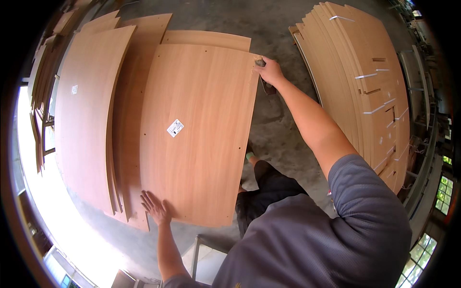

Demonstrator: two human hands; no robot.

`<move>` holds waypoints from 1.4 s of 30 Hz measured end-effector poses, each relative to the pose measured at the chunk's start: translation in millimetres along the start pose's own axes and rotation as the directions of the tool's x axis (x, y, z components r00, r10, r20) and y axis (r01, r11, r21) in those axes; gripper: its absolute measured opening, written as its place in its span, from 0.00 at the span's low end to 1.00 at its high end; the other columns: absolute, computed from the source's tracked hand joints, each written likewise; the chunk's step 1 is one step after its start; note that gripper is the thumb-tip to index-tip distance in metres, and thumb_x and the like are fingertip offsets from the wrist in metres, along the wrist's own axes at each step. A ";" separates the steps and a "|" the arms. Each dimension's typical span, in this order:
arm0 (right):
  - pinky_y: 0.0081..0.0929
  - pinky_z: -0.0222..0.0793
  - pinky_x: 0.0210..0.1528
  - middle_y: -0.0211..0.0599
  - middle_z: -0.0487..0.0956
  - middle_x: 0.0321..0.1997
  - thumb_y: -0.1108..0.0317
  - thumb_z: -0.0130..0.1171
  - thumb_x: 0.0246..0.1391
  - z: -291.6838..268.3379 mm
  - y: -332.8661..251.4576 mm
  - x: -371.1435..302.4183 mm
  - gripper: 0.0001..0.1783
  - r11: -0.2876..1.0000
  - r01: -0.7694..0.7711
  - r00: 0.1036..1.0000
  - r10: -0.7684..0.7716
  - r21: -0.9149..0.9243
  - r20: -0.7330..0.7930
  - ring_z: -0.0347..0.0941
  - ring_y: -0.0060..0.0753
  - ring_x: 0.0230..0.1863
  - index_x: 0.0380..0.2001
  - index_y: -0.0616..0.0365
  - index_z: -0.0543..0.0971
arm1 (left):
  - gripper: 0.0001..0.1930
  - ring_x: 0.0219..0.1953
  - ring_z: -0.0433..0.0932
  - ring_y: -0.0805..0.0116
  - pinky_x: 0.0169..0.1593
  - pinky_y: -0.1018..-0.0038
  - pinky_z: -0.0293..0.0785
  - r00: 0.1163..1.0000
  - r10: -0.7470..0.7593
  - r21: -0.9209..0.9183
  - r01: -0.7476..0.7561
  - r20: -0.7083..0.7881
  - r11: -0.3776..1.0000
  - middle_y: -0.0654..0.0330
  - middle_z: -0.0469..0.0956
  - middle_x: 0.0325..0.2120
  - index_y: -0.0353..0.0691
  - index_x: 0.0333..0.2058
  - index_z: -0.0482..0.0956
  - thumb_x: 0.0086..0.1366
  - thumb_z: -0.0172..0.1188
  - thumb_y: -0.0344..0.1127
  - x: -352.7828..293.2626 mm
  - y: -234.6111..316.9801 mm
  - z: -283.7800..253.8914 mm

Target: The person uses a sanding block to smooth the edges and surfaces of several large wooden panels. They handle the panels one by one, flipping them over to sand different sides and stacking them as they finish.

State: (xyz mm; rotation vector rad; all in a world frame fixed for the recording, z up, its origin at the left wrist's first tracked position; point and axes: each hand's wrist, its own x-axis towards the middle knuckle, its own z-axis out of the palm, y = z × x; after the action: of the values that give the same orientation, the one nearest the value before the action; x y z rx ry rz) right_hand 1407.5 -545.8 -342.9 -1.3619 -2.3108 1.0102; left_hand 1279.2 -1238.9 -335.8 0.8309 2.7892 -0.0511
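Observation:
A wood-grain board (201,96) with a white label (175,128) and several small dark holes lies in front of me. My right hand (270,72) is closed at its far right corner. Between the thumb and forefinger shows a small grey-brown lump, too small to name; brownish crumbs lie beside it on the corner. My left hand (156,207) rests flat with fingers spread at the board's near left corner, holding nothing. Another board (206,38) shows from under the far edge.
Large boards (91,96) stand layered on the left, one with a small label. Tall stacked boards (350,72) with white straps stand on the right. Concrete floor (283,120) lies between. A pale-topped frame (209,261) is near my left arm.

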 end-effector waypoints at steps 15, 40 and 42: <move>0.32 0.66 0.19 0.32 0.73 0.21 0.63 0.60 0.56 -49.1 194.0 -225.7 0.14 0.702 -0.590 0.807 0.534 0.398 0.253 0.69 0.27 0.16 0.39 0.61 0.73 | 0.48 0.74 0.33 0.32 0.68 0.29 0.27 0.981 0.191 -0.031 -0.191 0.028 0.981 0.39 0.39 0.74 0.32 0.72 0.44 0.52 0.56 0.24 -13.8 345.2 17.9; 0.37 0.71 0.56 0.49 0.79 0.55 0.60 0.66 0.55 -72.8 133.6 -324.3 0.38 0.783 -0.565 0.808 0.461 0.261 0.367 0.75 0.41 0.57 0.66 0.61 0.66 | 0.36 0.37 0.79 0.38 0.42 0.52 0.73 0.936 -0.228 -0.328 0.133 -0.267 0.935 0.39 0.82 0.34 0.32 0.40 0.83 0.76 0.34 0.59 172.9 40.6 -289.4; 0.36 0.70 0.58 0.49 0.77 0.58 0.60 0.66 0.55 -53.0 125.0 -327.7 0.40 0.783 -0.494 0.864 0.394 0.377 0.314 0.74 0.40 0.60 0.68 0.60 0.63 | 0.36 0.38 0.81 0.40 0.42 0.53 0.74 0.957 -0.223 -0.264 0.170 -0.188 0.949 0.41 0.83 0.35 0.32 0.41 0.84 0.76 0.35 0.60 196.8 50.5 -260.3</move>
State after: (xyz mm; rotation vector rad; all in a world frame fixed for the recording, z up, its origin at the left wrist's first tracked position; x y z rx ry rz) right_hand 1688.7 -761.7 -354.8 -1.6910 -1.7276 1.7921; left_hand 1092.3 -1065.4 -126.1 0.5218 2.9877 0.3657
